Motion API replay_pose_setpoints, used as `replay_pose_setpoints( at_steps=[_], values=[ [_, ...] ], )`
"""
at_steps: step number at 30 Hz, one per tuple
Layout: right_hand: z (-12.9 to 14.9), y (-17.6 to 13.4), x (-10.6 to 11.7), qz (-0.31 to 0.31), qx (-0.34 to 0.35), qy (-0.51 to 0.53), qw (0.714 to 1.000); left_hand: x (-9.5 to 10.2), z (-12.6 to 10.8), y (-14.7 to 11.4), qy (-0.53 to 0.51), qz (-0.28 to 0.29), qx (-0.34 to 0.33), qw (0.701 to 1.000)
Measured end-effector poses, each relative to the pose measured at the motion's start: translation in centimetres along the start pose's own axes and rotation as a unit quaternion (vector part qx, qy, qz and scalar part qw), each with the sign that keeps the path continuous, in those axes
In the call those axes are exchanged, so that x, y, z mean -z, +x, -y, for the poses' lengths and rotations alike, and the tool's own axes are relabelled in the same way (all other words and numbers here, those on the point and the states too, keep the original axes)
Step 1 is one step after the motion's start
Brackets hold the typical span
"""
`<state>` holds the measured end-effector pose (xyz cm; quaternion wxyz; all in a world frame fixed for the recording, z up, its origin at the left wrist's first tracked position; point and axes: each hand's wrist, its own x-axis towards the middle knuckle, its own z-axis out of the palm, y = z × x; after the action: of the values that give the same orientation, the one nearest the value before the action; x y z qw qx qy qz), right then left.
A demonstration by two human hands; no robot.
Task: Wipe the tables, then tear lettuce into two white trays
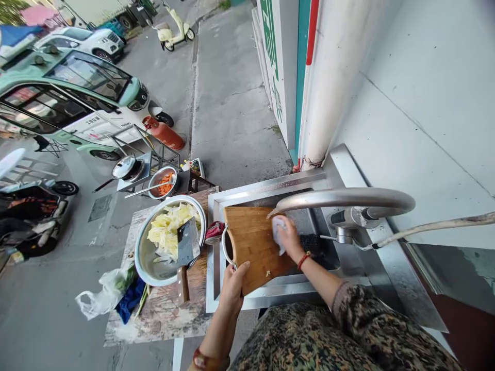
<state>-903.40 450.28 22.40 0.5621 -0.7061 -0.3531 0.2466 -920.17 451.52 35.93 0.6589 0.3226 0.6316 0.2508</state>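
A wooden cutting board (251, 242) lies tilted over the metal sink (270, 181). My left hand (234, 282) grips its near left corner beside the white handle. With my right hand (289, 238) I press a pale cloth (278, 234) against the board's right part, under the end of the curved faucet (348, 198). A few small food bits sit on the board near its lower edge. Left of the sink, a large metal basin (139, 257) holds cut cabbage (170, 226), and a cleaver (188, 245) rests across its rim.
The basin stands on a worn wooden table (162, 319). A white plastic bag (102, 296) and dark blue cloth (131, 299) lie at its left edge. Beyond are a bowl of cut carrots (165, 184), a covered pan (127, 168), an orange gas cylinder (164, 133) and parked vehicles.
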Motion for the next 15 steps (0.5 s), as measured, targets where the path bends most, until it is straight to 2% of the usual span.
replay_pose_setpoints(
  at_steps=[2, 4, 6, 9, 11, 13, 15],
  values=[
    [3.3, -2.0, -1.7, 0.079, 0.088, 0.039, 0.992, -0.3, -0.3, -0.1, -0.009, 0.006, -0.009, 1.0],
    [4.6, -3.2, -2.9, 0.138, 0.146, 0.052, 0.978, -0.4, -0.5, -0.3, -0.014, 0.014, -0.018, 1.0],
    [3.2, -2.7, -2.6, 0.137, 0.118, 0.022, 0.983, 0.0, -0.7, -0.7, -0.02, 0.011, -0.022, 0.999],
    [-1.4, 0.0, 0.1, 0.08, -0.017, -0.055, 0.995, 1.0, -0.7, -0.9, -0.036, -0.013, -0.027, 0.999],
    [-2.5, 1.0, 1.7, 0.045, -0.055, -0.073, 0.995, 1.6, -0.6, -0.6, -0.048, -0.028, -0.029, 0.998],
    [-0.7, 0.0, 1.8, 0.044, -0.021, -0.054, 0.997, 1.7, -0.4, -0.1, -0.064, -0.032, -0.03, 0.997],
    [2.9, -2.8, 0.5, 0.099, 0.067, -0.018, 0.993, 1.4, -0.3, 0.4, -0.079, -0.034, -0.035, 0.996]
  ],
)
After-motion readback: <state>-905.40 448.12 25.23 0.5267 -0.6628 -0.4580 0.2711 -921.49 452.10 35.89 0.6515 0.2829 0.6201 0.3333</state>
